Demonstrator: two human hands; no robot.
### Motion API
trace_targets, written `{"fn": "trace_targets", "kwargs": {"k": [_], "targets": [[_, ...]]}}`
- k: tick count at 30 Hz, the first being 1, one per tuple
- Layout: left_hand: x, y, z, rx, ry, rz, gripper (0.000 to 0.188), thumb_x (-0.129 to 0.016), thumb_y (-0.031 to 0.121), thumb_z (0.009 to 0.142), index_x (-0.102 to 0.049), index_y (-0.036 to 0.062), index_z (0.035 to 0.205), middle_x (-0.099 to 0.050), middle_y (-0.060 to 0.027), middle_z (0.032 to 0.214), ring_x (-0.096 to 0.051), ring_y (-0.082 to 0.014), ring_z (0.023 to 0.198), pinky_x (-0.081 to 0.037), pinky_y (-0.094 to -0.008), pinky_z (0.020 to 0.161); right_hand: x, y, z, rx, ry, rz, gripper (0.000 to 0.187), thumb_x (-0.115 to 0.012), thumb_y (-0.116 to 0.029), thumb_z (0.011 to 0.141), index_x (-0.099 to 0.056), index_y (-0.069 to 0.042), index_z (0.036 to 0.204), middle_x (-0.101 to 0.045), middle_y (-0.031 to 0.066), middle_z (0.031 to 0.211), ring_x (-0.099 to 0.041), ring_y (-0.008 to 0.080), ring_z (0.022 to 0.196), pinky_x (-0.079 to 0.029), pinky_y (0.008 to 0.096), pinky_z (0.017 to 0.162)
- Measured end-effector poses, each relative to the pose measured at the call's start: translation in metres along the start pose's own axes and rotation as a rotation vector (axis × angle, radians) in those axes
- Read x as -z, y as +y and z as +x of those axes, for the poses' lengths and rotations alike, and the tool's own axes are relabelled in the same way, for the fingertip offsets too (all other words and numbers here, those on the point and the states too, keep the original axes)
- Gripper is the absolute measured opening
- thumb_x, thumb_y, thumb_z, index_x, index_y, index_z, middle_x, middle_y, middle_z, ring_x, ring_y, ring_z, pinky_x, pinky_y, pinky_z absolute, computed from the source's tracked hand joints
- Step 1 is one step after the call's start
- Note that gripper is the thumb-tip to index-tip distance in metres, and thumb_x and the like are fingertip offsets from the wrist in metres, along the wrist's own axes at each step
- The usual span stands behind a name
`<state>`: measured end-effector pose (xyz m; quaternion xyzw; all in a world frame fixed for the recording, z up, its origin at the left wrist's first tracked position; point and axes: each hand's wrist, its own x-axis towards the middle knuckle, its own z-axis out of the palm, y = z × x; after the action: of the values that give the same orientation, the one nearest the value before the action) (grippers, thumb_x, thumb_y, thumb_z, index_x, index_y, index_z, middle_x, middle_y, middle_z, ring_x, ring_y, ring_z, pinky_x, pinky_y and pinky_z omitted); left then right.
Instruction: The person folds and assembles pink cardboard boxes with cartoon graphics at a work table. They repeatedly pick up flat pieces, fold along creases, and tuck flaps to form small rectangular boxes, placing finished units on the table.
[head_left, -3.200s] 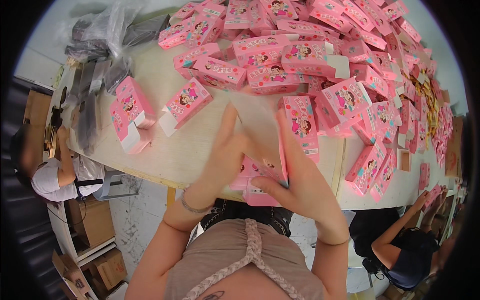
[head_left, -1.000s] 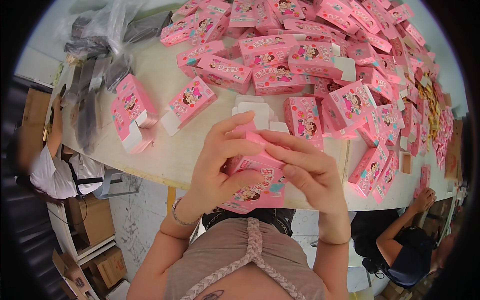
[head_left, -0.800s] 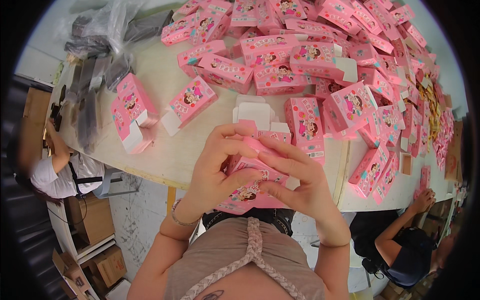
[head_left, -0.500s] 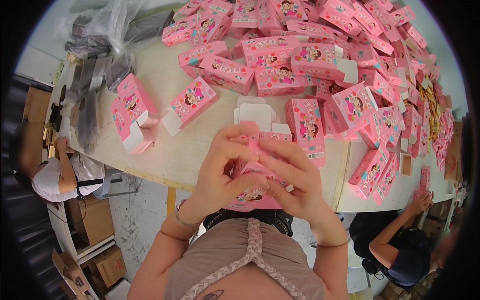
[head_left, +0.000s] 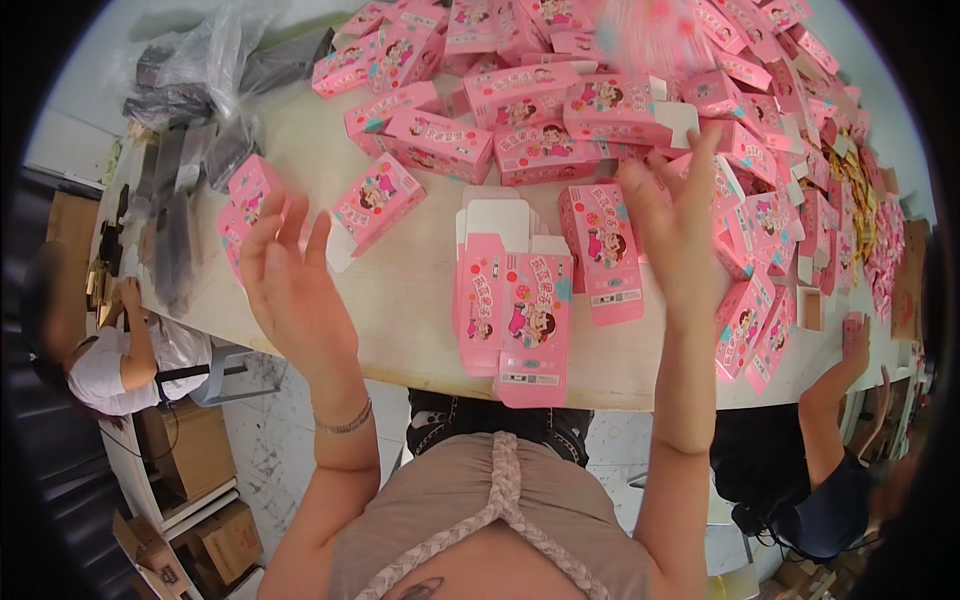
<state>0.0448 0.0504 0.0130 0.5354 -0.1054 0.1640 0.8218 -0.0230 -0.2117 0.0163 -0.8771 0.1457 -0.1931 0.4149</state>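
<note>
Two raised hands, one flat carton stack point(head_left: 510, 310), dozens of pink boxes point(head_left: 560, 110).

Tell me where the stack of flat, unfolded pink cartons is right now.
In the head view the flat pink cartons lie at the near table edge, centred between the raised, empty left hand and right hand, overhanging slightly.

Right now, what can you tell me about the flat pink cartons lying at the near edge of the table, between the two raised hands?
The flat pink cartons form a small overlapping stack of unfolded printed cardboard, pink with cartoon figures, white flaps showing at the far end. They lie flat on the pale table, the nearest one jutting slightly over its front edge. Neither the left hand nor the right hand touches them; both are raised, open and empty.
</note>
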Motion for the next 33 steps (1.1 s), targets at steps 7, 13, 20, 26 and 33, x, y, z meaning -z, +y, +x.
{"fn": "trace_targets", "kwargs": {"k": [7, 13, 20, 26, 33], "targets": [[0.015, -0.039, -0.040, 0.181, -0.379, 0.410, 0.023, -0.048, 0.000, 0.090, -0.052, 0.0022, 0.113, -0.046, -0.0144, 0.129, -0.050, -0.0204, 0.115, -0.044, -0.0346, 0.095, -0.034, 0.022, -0.067, -0.231, -0.484, -0.217, 0.076, -0.078, -0.030, 0.070, -0.045, 0.004, 0.129, -0.065, 0.0118, 0.096, -0.065, 0.0217, 0.076, -0.052, 0.0317, 0.069], [-0.028, -0.055, -0.050, 0.240, -0.382, 0.349, 0.034, -0.048, 0.003, 0.091, -0.043, 0.0014, 0.125, -0.045, -0.0146, 0.128, -0.052, -0.0190, 0.112, -0.043, -0.0333, 0.095, -0.019, 0.037, -0.043, -0.280, -0.123, 0.497, 0.038, -0.067, -0.002, 0.077, -0.057, 0.000, 0.113, -0.065, 0.0099, 0.087, -0.059, 0.0150, 0.067, -0.048, 0.0281, 0.062], [-0.058, -0.031, -0.023, 0.639, -0.263, -0.160, 0.051, -0.042, 0.011, 0.095, -0.025, 0.0037, 0.143, -0.050, -0.0167, 0.125, -0.056, -0.0186, 0.107, -0.044, -0.0349, 0.093, 0.005, -0.028, -0.055, 0.537, -0.287, 0.076, 0.061, -0.068, 0.004, 0.076, -0.044, -0.002, 0.132, -0.062, 0.0104, 0.102, -0.061, 0.0204, 0.084, -0.049, 0.0267, 0.071], [-0.065, -0.002, -0.027, 0.645, -0.548, -0.397, 0.076, -0.057, 0.022, 0.090, -0.011, -0.0034, 0.145, -0.041, -0.0173, 0.136, -0.039, -0.0230, 0.128, -0.031, -0.0353, 0.105, -0.008, -0.048, -0.052, 0.153, -0.150, 0.294, 0.081, -0.072, -0.012, 0.078, -0.025, 0.003, 0.142, -0.045, 0.0199, 0.128, -0.051, 0.0317, 0.107, -0.044, 0.0395, 0.089], [-0.040, -0.003, -0.051, 0.294, -0.701, 0.292, 0.071, -0.073, 0.029, 0.080, -0.038, -0.0010, 0.134, -0.048, -0.0156, 0.130, -0.048, -0.0262, 0.120, -0.037, -0.0348, 0.100, -0.031, -0.017, -0.050, 0.373, -0.103, 0.462, 0.038, -0.069, -0.012, 0.081, -0.050, -0.002, 0.113, -0.049, 0.0165, 0.121, -0.049, 0.0272, 0.105, -0.040, 0.0361, 0.089]]}}
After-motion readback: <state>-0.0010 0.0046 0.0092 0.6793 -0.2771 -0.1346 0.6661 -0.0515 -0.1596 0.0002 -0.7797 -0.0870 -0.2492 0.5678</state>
